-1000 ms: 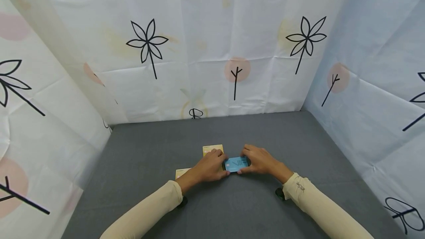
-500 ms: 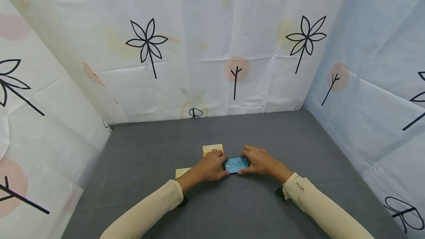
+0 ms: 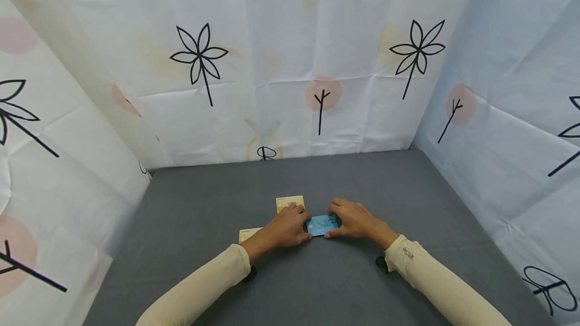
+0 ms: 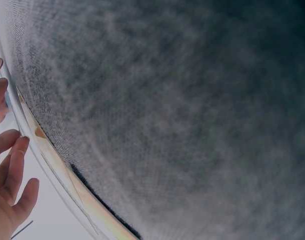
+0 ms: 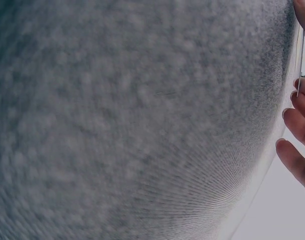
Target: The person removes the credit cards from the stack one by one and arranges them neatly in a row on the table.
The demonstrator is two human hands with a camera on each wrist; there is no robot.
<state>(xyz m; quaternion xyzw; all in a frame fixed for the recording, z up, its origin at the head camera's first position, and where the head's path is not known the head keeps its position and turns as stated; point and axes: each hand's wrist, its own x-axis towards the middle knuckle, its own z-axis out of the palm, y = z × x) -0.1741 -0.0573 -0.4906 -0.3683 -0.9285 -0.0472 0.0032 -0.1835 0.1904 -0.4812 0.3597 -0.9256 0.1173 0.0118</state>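
A light blue bank card with a chip lies flat between my two hands in the head view. My left hand holds its left end, thumb at the near corner and forefinger at the far one. The right end is pinched by my right hand in the same way. In the right wrist view, the card's thin edge shows at the fingertips. Curved fingers of my left hand appear at the left border of the left wrist view.
A yellow card lies just beyond my left hand, which covers its near part. Another pale yellow card lies by my left wrist, partly hidden. The grey table is enclosed by patterned white cloth walls.
Both hands and the blue card stay almost exactly where they were. Only the head view shifts very slightly.
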